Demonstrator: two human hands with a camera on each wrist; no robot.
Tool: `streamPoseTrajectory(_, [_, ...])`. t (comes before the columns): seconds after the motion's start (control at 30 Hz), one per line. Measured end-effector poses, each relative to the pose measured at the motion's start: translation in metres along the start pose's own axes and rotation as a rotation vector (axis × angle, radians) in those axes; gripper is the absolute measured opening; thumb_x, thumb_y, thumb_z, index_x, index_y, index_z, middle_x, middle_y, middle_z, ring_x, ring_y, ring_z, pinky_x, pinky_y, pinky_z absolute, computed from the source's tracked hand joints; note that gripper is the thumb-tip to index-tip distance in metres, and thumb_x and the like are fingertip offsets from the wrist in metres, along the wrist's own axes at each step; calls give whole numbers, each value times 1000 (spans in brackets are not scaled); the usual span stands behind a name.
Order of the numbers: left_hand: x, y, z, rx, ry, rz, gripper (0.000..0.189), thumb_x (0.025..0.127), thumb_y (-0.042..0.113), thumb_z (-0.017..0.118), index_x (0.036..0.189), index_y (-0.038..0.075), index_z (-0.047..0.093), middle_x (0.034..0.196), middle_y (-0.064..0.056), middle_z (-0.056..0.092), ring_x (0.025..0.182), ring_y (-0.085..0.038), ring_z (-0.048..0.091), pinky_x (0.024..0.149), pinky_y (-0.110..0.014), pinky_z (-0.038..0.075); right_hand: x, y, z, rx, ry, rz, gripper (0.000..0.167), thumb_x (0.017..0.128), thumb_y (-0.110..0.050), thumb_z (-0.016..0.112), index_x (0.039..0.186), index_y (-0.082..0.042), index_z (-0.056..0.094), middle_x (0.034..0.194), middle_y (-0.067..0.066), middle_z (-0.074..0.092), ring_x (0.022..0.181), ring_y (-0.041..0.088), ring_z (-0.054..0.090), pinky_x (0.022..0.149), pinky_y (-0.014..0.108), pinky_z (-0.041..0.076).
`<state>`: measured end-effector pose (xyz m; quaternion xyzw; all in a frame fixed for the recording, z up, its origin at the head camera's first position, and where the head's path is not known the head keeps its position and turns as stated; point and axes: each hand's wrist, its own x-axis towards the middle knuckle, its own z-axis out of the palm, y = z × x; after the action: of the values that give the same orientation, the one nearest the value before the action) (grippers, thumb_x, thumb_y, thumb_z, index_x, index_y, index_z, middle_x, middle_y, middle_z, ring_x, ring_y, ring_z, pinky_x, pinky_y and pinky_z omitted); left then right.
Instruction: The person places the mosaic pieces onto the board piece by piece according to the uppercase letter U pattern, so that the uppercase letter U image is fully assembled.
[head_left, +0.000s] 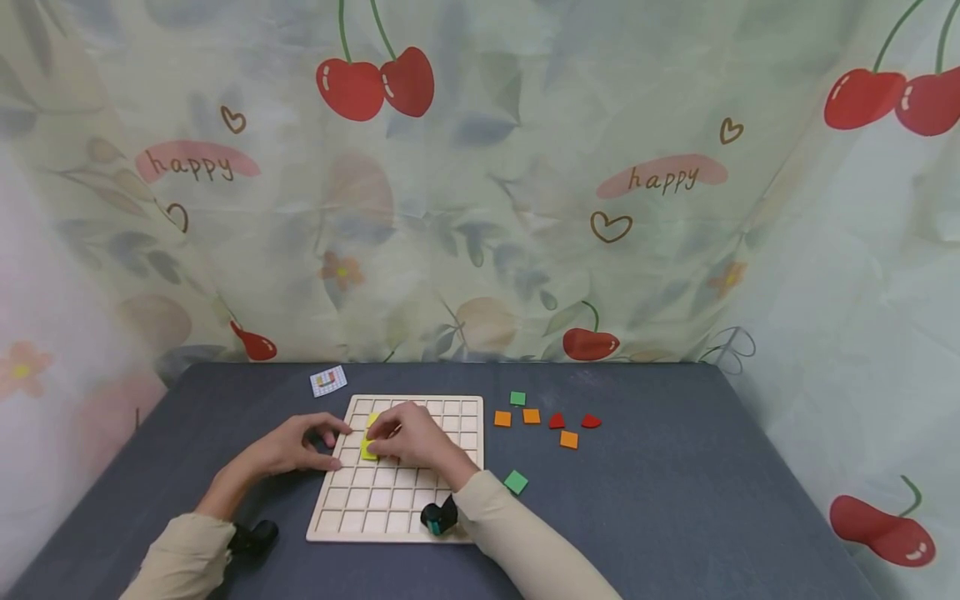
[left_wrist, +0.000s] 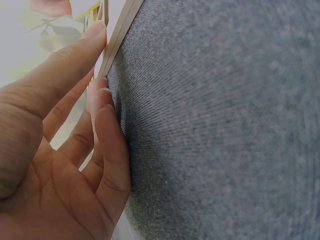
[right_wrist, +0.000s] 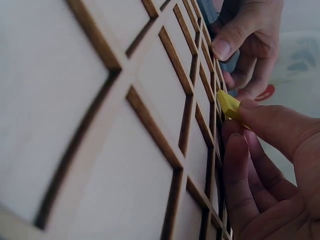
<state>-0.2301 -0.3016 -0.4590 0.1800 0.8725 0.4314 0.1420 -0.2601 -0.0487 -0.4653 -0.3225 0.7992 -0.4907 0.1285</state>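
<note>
A pale wooden grid board (head_left: 360, 499) with square cells lies on the dark table. My right hand (head_left: 417, 435) is over its left part, pinching a yellow tile (right_wrist: 228, 104) between thumb and fingers, close to the surface. Yellow shows in the head view both above the fingertips and below them; the fingers partly cover it. My left hand (head_left: 292, 443) rests at the board's left edge, thumb and fingertips touching the rim (left_wrist: 120, 37). Its fingers are spread and loosely bent around no object.
Right of the board lie several orange squares (head_left: 531, 416), two red pieces (head_left: 591, 422), a green square (head_left: 517, 398) and another green square (head_left: 516, 482) nearer me. A small printed card (head_left: 328, 381) sits beyond the board's left corner. A patterned curtain (head_left: 480, 183) hangs behind the table.
</note>
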Motion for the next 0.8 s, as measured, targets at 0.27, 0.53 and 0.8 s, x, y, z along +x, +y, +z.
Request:
streamPoseTrajectory(0.27, [-1,2,1,-7,6,-5,50,85,11,84,128,-2,62,97,-11,54,64,-21,51,58,-28,43,0,-1,2,-62,-20,15,7,90,-9,79,97,-7,79,73,-8,66,58,7,58,61,22,48])
streamPoseTrajectory(0.53, [-1,3,1,-14,8,-18,50,85,11,84,127,-2,62,97,-11,54,64,-21,50,58,-28,42,0,2,4,-106,-23,-24,5,89,-10,80,95,-9,79,76,-11,67,64,2,60,66,20,48])
streamPoseTrajectory(0.8, [0,2,1,-30,0,-30,49,86,11,84,128,-2,62,98,-11,54,63,-22,50,57,-28,43,-1,-2,3,-134,-21,-38,5,89,-8,79,94,-8,79,77,-10,66,68,1,59,67,20,48])
